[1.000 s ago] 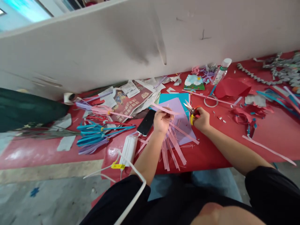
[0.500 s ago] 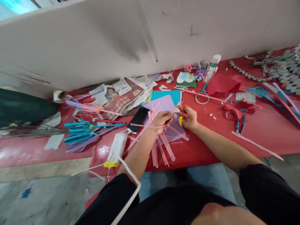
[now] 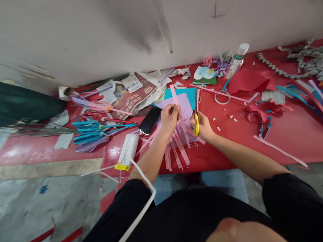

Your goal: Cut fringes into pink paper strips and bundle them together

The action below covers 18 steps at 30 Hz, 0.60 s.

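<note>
My left hand (image 3: 170, 118) pinches a pink paper strip (image 3: 174, 94), which sticks up above the fingers and runs down to the right below them. In my right hand (image 3: 203, 126) is a pair of scissors (image 3: 196, 122) with yellow on the handle, blades pointing away from me and apparently closed. The blades stand apart from the held strip. Under both hands many pink strips (image 3: 183, 155) fan out toward the table's front edge. They lie over a lilac paper sheet (image 3: 185, 102), with a blue sheet (image 3: 183, 91) behind it.
A black phone (image 3: 150, 120) and a white power bank (image 3: 128, 150) with a cable lie left of my hands. Further left are blue paper flowers (image 3: 88, 131) and a newspaper (image 3: 133, 95). A bottle (image 3: 236, 62), a tape ring (image 3: 222, 97) and red scraps (image 3: 258, 114) lie to the right.
The strip in my left hand has turned from lying sideways to standing up. The scissors have swung from pointing left to pointing away from me. The camera view has shifted slightly.
</note>
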Available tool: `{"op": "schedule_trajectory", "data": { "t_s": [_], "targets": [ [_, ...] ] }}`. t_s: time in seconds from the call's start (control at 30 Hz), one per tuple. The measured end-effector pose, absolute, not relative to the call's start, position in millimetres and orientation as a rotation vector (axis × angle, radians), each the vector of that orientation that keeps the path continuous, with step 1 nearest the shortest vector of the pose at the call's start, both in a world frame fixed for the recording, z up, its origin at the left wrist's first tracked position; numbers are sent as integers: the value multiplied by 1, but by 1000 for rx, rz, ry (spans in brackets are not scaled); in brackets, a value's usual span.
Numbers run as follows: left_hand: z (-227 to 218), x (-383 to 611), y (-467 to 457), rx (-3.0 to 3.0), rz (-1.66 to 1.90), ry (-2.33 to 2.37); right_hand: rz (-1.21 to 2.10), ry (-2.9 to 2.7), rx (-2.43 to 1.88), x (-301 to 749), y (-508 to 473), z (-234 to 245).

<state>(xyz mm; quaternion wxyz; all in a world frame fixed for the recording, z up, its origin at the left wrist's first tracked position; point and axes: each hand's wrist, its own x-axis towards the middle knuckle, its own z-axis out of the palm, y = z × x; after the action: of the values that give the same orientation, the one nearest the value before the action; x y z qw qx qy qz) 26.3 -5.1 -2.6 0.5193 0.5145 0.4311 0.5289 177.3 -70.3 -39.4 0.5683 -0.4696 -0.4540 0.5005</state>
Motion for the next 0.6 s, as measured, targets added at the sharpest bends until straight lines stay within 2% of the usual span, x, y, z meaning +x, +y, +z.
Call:
{"op": "schedule_trajectory", "data": {
  "t_s": [0.33, 0.6],
  "targets": [
    [-11, 31, -10, 1200, 1211, 971, 1225, -1055, -1154, 175, -74, -24],
    [-1, 32, -12, 1219, 1326, 850, 1241, -1197, -1089, 175, -84, -15]
  ]
}}
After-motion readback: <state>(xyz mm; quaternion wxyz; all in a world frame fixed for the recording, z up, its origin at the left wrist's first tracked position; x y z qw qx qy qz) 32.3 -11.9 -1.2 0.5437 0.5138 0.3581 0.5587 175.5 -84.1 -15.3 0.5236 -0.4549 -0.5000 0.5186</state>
